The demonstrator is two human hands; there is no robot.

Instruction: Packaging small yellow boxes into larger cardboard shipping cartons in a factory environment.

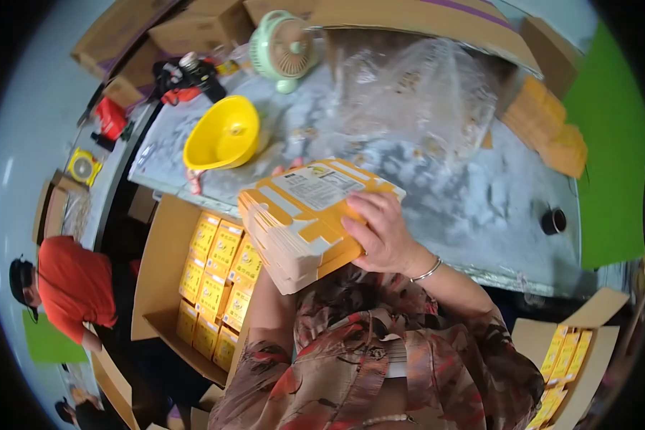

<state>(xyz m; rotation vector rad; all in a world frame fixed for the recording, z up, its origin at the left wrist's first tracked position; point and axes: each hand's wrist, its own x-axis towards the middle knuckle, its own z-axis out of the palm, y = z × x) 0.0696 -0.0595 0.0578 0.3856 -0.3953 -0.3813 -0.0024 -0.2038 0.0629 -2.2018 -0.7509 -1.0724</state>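
Note:
A thick stack of flattened orange-and-white cartons is held in front of my chest, above the near edge of the table. My right hand, a bracelet at its wrist, grips the stack's right side, with the fingers on the top carton. My left forearm passes under the stack. Only the fingertips of my left hand show past its far edge; the palm is hidden beneath. To the left below stands an open cardboard box with rows of small yellow boxes.
On the table are a yellow basin, a green fan, a clear plastic bag, orange flat cartons and a dark cup. Another open box stands at lower right. A person in red works at left.

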